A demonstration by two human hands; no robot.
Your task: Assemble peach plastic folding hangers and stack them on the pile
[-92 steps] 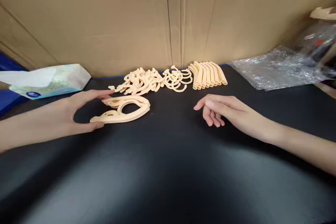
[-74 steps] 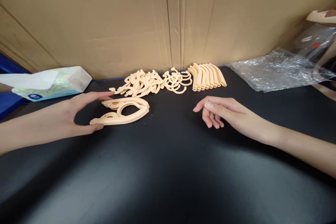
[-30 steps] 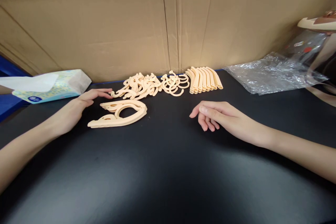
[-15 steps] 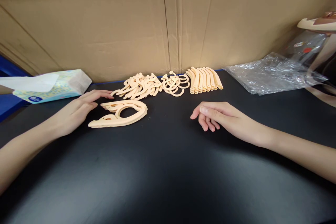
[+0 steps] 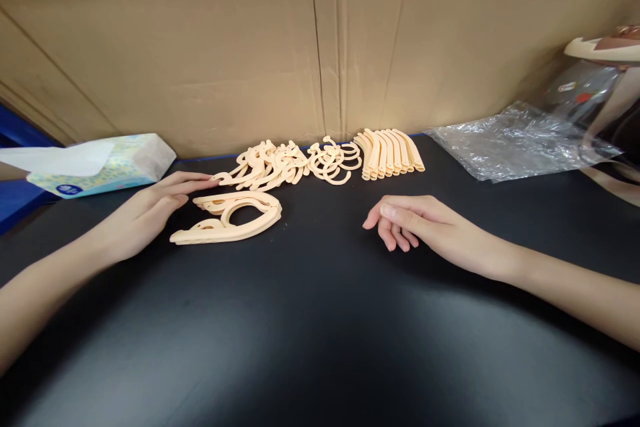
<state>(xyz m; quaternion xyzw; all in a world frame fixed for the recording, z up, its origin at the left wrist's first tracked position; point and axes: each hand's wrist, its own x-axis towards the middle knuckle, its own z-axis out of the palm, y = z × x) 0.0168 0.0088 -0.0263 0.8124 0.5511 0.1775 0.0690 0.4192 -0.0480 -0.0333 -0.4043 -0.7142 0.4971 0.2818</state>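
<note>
My left hand lies on the black table with its fingers stretched out. Its fingertips reach the left end of a heap of small cream plastic pieces, possibly touching it. Beside that hand, a stack of folded cream clothes hangers lies with curved arms around a round gap. My right hand rests on the table to the right, fingers loosely bent and thumb against the index finger, with nothing visible in it. Beyond it stand curved cream hanger arms in a neat row. Loose cream hooks lie between heap and row.
At the left is a tissue pack with a tissue pulled out. A crumpled clear plastic bag lies at the back right, near a strap. A brown cardboard wall rises along the table's back edge.
My left hand has shifted very slightly to the right, its fingertips now at the heap's end. The right hand and the cream pieces stay where they were.
</note>
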